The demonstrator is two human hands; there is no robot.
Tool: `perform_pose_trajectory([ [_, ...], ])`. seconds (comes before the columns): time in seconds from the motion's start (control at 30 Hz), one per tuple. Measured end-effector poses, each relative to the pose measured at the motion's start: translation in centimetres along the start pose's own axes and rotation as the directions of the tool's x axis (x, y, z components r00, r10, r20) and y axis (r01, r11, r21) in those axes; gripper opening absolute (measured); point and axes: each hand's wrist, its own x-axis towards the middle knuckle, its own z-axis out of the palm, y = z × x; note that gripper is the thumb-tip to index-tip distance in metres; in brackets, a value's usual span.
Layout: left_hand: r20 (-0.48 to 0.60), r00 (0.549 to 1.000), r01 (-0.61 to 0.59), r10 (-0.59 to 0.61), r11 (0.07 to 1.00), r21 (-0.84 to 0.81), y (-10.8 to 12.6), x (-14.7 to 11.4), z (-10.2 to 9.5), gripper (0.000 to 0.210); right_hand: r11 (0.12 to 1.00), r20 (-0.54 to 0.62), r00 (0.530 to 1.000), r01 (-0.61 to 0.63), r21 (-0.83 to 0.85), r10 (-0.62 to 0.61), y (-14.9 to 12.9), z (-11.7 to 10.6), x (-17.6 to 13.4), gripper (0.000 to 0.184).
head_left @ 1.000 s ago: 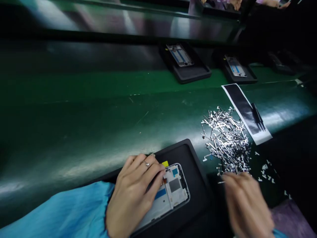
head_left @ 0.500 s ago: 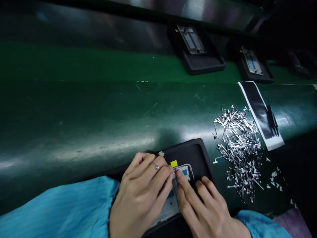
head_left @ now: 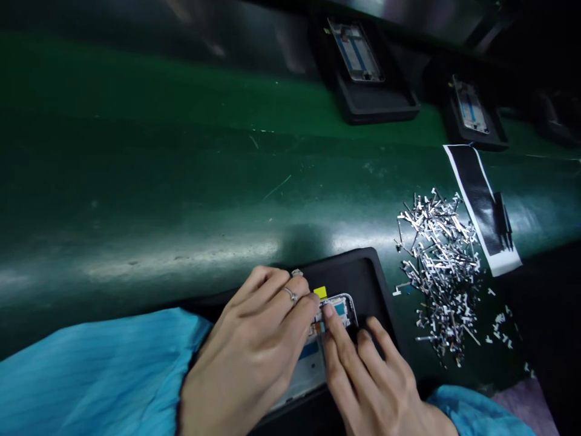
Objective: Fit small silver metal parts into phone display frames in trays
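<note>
A phone frame (head_left: 302, 378) with a silver rim, blue strips and small parts at its top end lies in a black tray (head_left: 363, 266). My left hand (head_left: 258, 339), wearing rings, reaches over it from the left. Its fingers are bent and closed together at the frame's upper part, and whatever they pinch is hidden. From the right, my right hand (head_left: 374, 375) rests its index fingertip on the top end, the thumb beside the frame's edge. The other fingers are bent and apart from it. A yellow tab (head_left: 320, 292) sticks out past the top edge.
Right of the tray is a heap of small metallic strips (head_left: 442, 260), with loose white bits (head_left: 499, 330) nearby. Beyond lies a white-edged black sheet (head_left: 479, 200), dark slim pieces on it. Two trays (head_left: 379, 112) (head_left: 490, 139) with phone frames stand farther back on the green surface (head_left: 181, 181).
The view has shifted slightly. My left hand has moved a little back to the left, showing more small parts at the frame's top end. My right index fingertip stays there.
</note>
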Motion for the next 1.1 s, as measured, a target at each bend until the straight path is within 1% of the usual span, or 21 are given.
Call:
perform_pose_trajectory([
  [0.1,-0.007,0.999,-0.043,0.043,0.998,0.036,-0.1,-0.2,-0.1,0.034,1.0,0.025,1.0,0.018,-0.026,-0.017,-0.2,-0.1,0.2,0.037],
  [0.2,-0.048,0.996,-0.077,0.078,0.996,0.041,-0.2,-0.4,0.1,0.028,0.999,0.036,0.999,0.027,-0.037,-0.026,-0.2,-0.3,0.3,0.038],
  [0.3,-0.091,0.995,-0.047,0.049,0.999,0.021,-0.1,-0.4,0.4,0.027,1.0,0.025,1.0,0.018,0.0,-0.018,-0.1,-0.3,0.3,0.038],
  [0.4,-0.076,0.997,-0.015,0.014,1.0,-0.015,-0.1,-0.6,0.7,0.027,0.998,-0.033,0.999,-0.004,0.056,0.006,0.0,-0.2,0.2,0.035],
  [0.5,-0.093,0.996,-0.012,0.009,0.999,-0.034,-0.1,-0.9,0.8,0.028,0.998,-0.065,0.998,0.001,0.06,0.003,0.1,0.0,0.3,0.033],
  [0.6,-0.092,0.995,-0.029,0.025,0.999,-0.04,-0.3,-1.0,0.7,0.027,0.999,-0.055,0.999,0.005,0.049,-0.003,0.2,-0.1,0.5,0.032],
  [0.63,-0.075,0.997,-0.036,0.033,0.998,-0.041,-0.4,-1.0,0.6,0.027,0.999,-0.045,0.999,0.009,0.042,-0.007,0.2,-0.1,0.6,0.033],
  [0.73,-0.066,0.997,-0.032,0.029,0.999,-0.036,-0.4,-1.0,0.8,0.027,0.999,-0.032,0.999,0.03,0.011,-0.03,0.2,-0.3,0.6,0.032],
  [0.93,-0.152,0.988,0.025,-0.032,0.998,-0.049,0.1,-1.4,1.9,0.03,1.0,-0.018,0.999,0.026,-0.013,-0.026,-0.1,0.1,0.3,0.029],
  [1.03,-0.092,0.996,-0.015,0.009,0.998,-0.056,-0.1,-1.4,1.5,0.028,0.998,0.004,0.999,0.041,-0.039,-0.041,-0.1,-0.1,0.4,0.029],
  [1.1,-0.017,1.0,-0.027,0.026,0.998,-0.057,-0.3,-1.4,1.0,0.026,0.995,0.03,0.997,0.078,-0.058,-0.077,0.0,-0.3,0.6,0.028],
])
